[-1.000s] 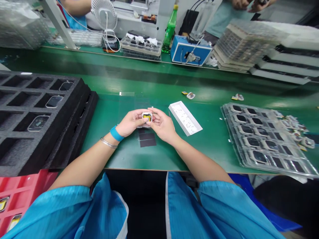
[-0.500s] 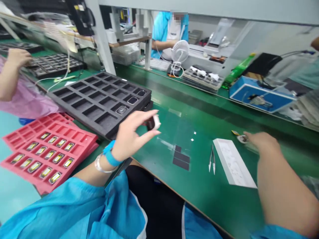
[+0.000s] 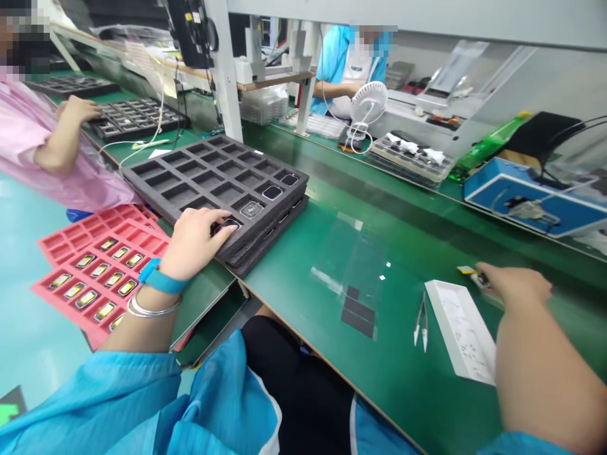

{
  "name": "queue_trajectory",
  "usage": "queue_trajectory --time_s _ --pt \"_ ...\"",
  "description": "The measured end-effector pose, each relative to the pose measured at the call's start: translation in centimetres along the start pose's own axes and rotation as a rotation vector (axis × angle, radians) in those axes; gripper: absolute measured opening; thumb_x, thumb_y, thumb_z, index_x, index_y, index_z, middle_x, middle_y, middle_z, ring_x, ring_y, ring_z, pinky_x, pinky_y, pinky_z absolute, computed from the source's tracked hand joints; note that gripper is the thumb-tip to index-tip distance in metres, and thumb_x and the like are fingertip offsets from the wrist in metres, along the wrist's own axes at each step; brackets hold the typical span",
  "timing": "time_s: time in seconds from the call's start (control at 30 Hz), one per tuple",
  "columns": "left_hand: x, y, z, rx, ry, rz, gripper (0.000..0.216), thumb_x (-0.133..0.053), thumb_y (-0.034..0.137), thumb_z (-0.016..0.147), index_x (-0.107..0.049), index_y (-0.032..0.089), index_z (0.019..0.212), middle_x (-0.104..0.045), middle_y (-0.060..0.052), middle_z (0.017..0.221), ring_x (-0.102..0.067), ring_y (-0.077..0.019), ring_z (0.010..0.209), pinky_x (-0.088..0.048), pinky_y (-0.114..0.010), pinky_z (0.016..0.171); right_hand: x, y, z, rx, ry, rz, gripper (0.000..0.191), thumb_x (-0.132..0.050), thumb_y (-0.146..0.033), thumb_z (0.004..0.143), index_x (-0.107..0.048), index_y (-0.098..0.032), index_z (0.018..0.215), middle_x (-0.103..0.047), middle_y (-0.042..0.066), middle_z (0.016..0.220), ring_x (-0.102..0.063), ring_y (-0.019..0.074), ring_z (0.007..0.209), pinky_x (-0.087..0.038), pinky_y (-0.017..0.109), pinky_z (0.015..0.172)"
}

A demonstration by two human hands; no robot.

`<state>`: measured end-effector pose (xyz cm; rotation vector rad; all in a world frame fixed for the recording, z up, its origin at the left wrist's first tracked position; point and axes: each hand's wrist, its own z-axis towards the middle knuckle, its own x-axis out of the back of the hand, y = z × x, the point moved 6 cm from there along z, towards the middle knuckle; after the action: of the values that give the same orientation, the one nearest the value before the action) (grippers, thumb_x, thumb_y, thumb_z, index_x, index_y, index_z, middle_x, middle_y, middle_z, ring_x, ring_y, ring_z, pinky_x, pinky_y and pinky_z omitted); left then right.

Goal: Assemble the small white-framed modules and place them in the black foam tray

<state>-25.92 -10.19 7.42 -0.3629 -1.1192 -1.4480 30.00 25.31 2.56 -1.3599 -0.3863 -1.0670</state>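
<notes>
My left hand [image 3: 194, 241] rests on the near edge of the black foam tray [image 3: 190, 169], its fingertips pressing a small watch-like part [image 3: 229, 224] into a pocket. Two more such parts [image 3: 251, 208] lie in the pockets beyond it. My right hand [image 3: 515, 284] stretches out to the right over the green bench [image 3: 313, 246], its fingers closed over a small yellow-and-white part [image 3: 469, 272] beside the white slotted tray [image 3: 462, 328]. Tweezers [image 3: 421, 319] lie left of that tray. Dark film strips [image 3: 358, 313] lie on the bench between my hands.
Red trays [image 3: 90, 265] with yellow-faced parts sit below the bench at my left. A person in pink works at more black trays [image 3: 133, 117] far left; another in blue sits behind a small white fan [image 3: 367, 107]. A blue box [image 3: 531, 199] and green bottle [image 3: 484, 148] stand at the back right.
My left hand has carried the small part from mid-air down into a pocket of the black foam tray. My right hand stays reached out at the right. My view has swung a little further left.
</notes>
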Motion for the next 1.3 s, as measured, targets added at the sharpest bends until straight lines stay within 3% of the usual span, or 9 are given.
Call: queue_trajectory --time_s 0.1,0.2,0.27,0.4,0.53,0.7,0.87,1.0,1.3 --pt "0.9 1.0 -0.1 -0.014 0.007 0.009 0.02 -0.066 0.034 0.08 -0.072 0.024 0.096 -0.07 -0.007 0.087 -0.062 -0.0275 0.082 -0.048 -0.044 0.083 1.8 -0.2 -2.7 -0.309 0.101 0.199 0.028 -0.082 -0.015 0.049 -0.057 -0.024 0.041 -0.06 0.012 0.055 -0.062 0.0241 0.058 -0.043 0.046 0.058" --pt "1.8 5.1 -0.1 -0.051 0.121 -0.059 0.019 -0.064 0.029 0.083 -0.07 0.025 0.1 -0.071 -0.006 0.096 -0.064 -0.0247 0.09 -0.05 -0.042 0.087 3.8 -3.9 -7.0 -0.103 0.204 0.64 0.017 -0.081 -0.014 0.054 -0.067 -0.02 0.06 -0.065 0.009 0.066 -0.061 0.0172 0.055 -0.05 0.044 0.065" --pt "0.4 9.4 0.1 -0.145 0.061 -0.234 0.023 -0.063 0.028 0.085 -0.068 0.024 0.107 -0.071 -0.004 0.098 -0.065 -0.0207 0.09 -0.052 -0.037 0.086 4.3 -6.2 -10.5 0.039 0.119 0.767 0.019 -0.081 -0.016 0.057 -0.068 -0.019 0.071 -0.066 0.007 0.07 -0.063 0.0168 0.06 -0.053 0.04 0.066" --pt "-7.9 18.4 1.0 -0.359 -0.439 -0.617 0.05 -0.073 0.032 0.078 -0.061 0.021 0.125 -0.071 -0.007 0.106 -0.067 -0.0203 0.096 -0.055 -0.034 0.084 3.2 -9.6 -17.9 0.274 -0.133 0.826 0.037 -0.085 -0.027 0.055 -0.067 -0.021 0.086 -0.068 0.001 0.077 -0.066 0.0159 0.069 -0.057 0.033 0.069" --pt "-16.9 23.4 1.1 -0.383 -0.807 -0.934 0.069 -0.083 0.028 0.065 -0.06 0.016 0.13 -0.068 -0.014 0.121 -0.066 -0.0266 0.106 -0.054 -0.04 0.091 0.1 -10.0 -22.8 0.314 -0.304 0.887 0.043 -0.085 -0.038 0.059 -0.063 -0.022 0.093 -0.068 0.0 0.085 -0.068 0.0161 0.078 -0.06 0.032 0.075" --pt "-22.3 22.6 0.0 -0.051 -0.968 -1.312 0.06 -0.087 0.027 0.06 -0.068 0.015 0.115 -0.07 -0.013 0.118 -0.068 -0.0257 0.101 -0.054 -0.042 0.094 -2.0 -8.4 -24.1 0.212 -0.36 0.936 0.039 -0.076 -0.043 0.074 -0.06 -0.023 0.103 -0.07 0.004 0.099 -0.069 0.0183 0.088 -0.06 0.033 0.077" --pt "-22.3 21.5 -0.5 0.217 -1.027 -1.544 0.056 -0.089 0.022 0.058 -0.07 0.02 0.11 -0.072 -0.006 0.106 -0.069 -0.0174 0.091 -0.057 -0.034 0.087 0.6 -9.4 -24.7 0.536 -0.135 0.694 0.01 -0.064 -0.031 0.088 -0.067 -0.022 0.086 -0.07 0.005 0.097 -0.066 0.0193 0.094 -0.057 0.036 0.082" --pt "-21.9 21.7 0.2 0.151 -0.943 -1.545 0.053 -0.092 0.016 0.05 -0.071 0.019 0.099 -0.073 -0.005 0.095 -0.068 -0.0156 0.084 -0.058 -0.028 0.078 1.5 -10.7 -26.2 0.761 -0.04 0.49 0.006 -0.064 -0.024 0.088 -0.069 -0.023 0.085 -0.071 0.005 0.092 -0.064 0.0205 0.091 -0.054 0.04 0.087" --pt "-21.0 21.9 0.3 -0.077 -0.796 -1.442 0.054 -0.094 0.024 0.048 -0.066 0.019 0.094 -0.07 -0.004 0.093 -0.068 -0.0185 0.086 -0.057 -0.032 0.079 1.2 -10.6 -26.6 0.781 -0.002 0.458 0.012 -0.059 -0.024 0.09 -0.07 -0.024 0.085 -0.072 0.005 0.092 -0.064 0.0204 0.09 -0.054 0.04 0.082"
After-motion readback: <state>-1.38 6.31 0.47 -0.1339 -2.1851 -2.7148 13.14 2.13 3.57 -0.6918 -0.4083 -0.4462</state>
